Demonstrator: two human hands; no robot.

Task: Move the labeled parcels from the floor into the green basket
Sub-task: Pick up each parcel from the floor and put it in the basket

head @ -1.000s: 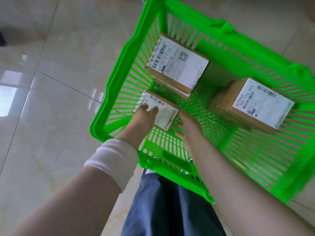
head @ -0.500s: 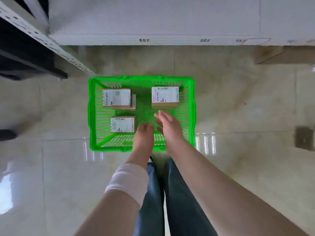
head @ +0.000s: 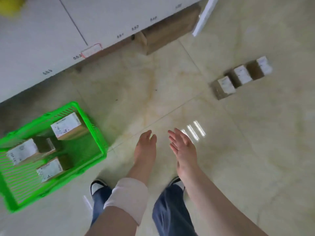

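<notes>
Green plastic basket (head: 92, 129) holds at least 3 labelled cardboard parcels (head: 66, 125), so approx. half is done. 3 more brown labelled boxes (head: 242, 75) lie on floor (head: 170, 103), well apart from basket, to its right. Both hands empty, fingers straight: left hand (head: 146, 147) & right hand (head: 183, 148).

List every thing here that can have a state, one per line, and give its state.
Green basket, upright on the floor, partly filled.
Parcels in basket, three visible, labels up.
Parcels on floor, three in a row, labels up, not yet moved.
Left hand, open, empty, fingers relaxed.
Right hand, open, empty, fingers spread.
</notes>
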